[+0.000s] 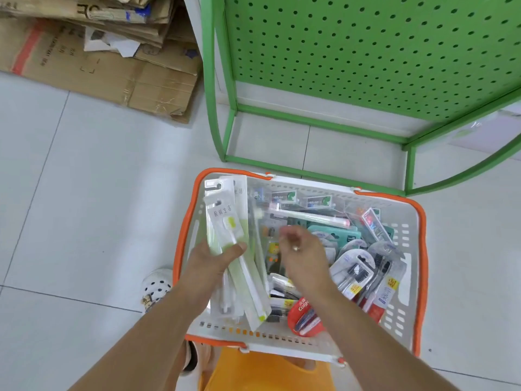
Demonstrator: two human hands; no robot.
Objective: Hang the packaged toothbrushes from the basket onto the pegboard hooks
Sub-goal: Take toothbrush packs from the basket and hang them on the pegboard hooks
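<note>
Green toothbrush packs in left hand; blurred right hand perhaps empty above basket.

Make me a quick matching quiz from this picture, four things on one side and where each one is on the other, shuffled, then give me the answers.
Things:
1. Left hand
2. Red toothpaste pack
3. Flattened cardboard boxes
4. Green pegboard

Places or states:
A. Stacked on the floor at the upper left
B. Standing behind the basket, no hooks or packs in view
C. Gripping a bundle of green toothbrush packs
D. Lying near the basket's front edge

Pairs: 1-C, 2-D, 3-A, 4-B
</note>
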